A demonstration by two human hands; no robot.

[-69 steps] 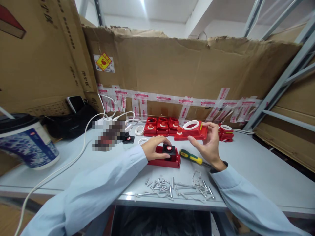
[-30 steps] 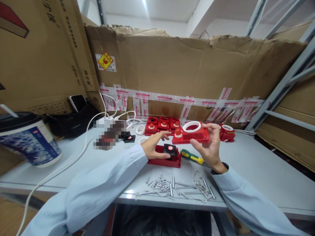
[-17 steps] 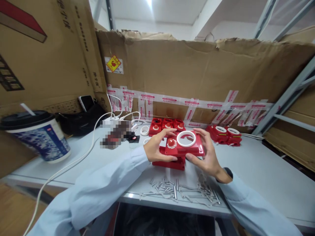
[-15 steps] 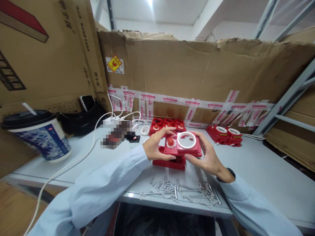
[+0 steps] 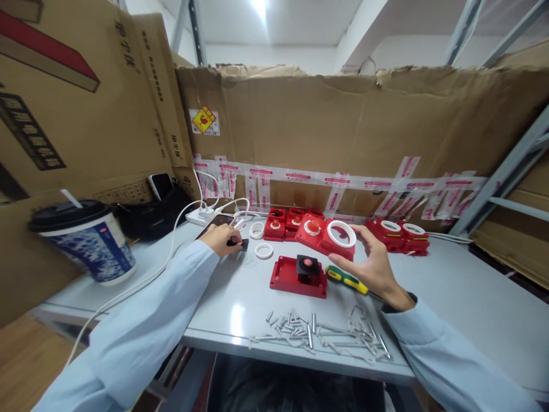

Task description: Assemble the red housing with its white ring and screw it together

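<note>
My right hand [image 5: 375,266] grips the right end of a red housing cover [image 5: 323,243], which is tilted and has a red round button and a white ring. Below it lies an open red base [image 5: 283,277] holding a square black piece with a red centre [image 5: 307,264]. My left hand [image 5: 223,238] is at the left, its fingers closed on a small flat black piece [image 5: 245,245], partly hidden by the fingers. A loose white ring [image 5: 263,250] lies just right of that hand. Beside the base rests a green and yellow screwdriver [image 5: 346,279].
Loose screws [image 5: 291,325] lie along the front edge. Red housings [image 5: 274,226] stand at the back, others [image 5: 397,237] at the back right. A power strip [image 5: 201,216] with white cables and a blue-white cup [image 5: 92,246] are at the left. Cardboard [image 5: 300,126] walls the back.
My left hand has let go of the red cover and moved left to the small black piece. My right hand has shifted the cover up and back, uncovering the base and screwdriver.
</note>
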